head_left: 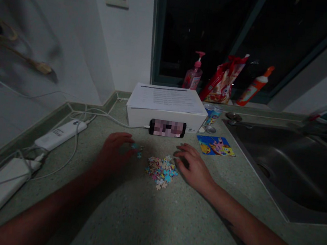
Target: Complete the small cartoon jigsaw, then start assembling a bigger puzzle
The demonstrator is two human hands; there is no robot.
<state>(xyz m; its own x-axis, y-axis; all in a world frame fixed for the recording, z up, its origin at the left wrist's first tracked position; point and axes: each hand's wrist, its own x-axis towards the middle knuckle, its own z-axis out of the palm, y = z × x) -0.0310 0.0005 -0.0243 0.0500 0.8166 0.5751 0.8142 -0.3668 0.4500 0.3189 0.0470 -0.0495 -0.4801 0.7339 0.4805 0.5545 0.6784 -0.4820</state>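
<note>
A loose pile of small multicoloured jigsaw pieces (161,172) lies on the speckled green countertop (149,226). My left hand (116,151) rests left of the pile, its fingertips just by a few blue-green pieces (136,148), and it seems to hold nothing. My right hand (192,167) lies on the right edge of the pile, fingers spread and empty. Above it sits a colourful cartoon picture card (215,145).
A white box (163,121) topped with a printed sheet has a phone (167,128) leaning against it, its screen blurred. White chargers and cables lie left. A steel sink (285,168) is on the right. A pump bottle (193,72), a red bag and an orange tube stand on the sill.
</note>
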